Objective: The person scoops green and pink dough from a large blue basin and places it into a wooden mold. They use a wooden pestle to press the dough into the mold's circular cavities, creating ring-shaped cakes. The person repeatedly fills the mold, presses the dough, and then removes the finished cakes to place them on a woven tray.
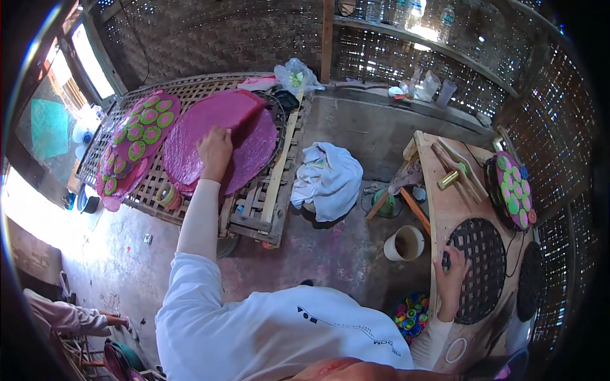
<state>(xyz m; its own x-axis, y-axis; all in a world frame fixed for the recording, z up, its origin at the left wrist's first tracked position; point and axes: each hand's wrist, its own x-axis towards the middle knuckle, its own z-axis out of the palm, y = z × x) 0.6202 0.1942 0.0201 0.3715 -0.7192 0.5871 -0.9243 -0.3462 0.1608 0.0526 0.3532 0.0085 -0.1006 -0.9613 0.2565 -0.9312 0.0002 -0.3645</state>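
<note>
My left hand [215, 152] reaches over the slatted bamboo bench, its fingers closed on a thin, round magenta sheet [222, 114]. That sheet is raised or folded over others like it, with a dark shadow beneath its right side. A shinier magenta sheet [181, 152] lies under it. At the wooden table on the right, my right hand [451, 273] curls its fingers at the left rim of a round black woven tray [480, 270]. The fingers appear to grip that rim, though the grip is partly hidden.
Green-and-pink round pieces [149, 116] lie on magenta sheets at the bench's left. A white cloth bundle [327, 181] and a white bucket [404, 244] stand between bench and table. Beyond the tray are a brass-coloured cylinder [448, 180] and another stack of coloured rounds [513, 190]. Someone's arm [95, 317] shows lower left.
</note>
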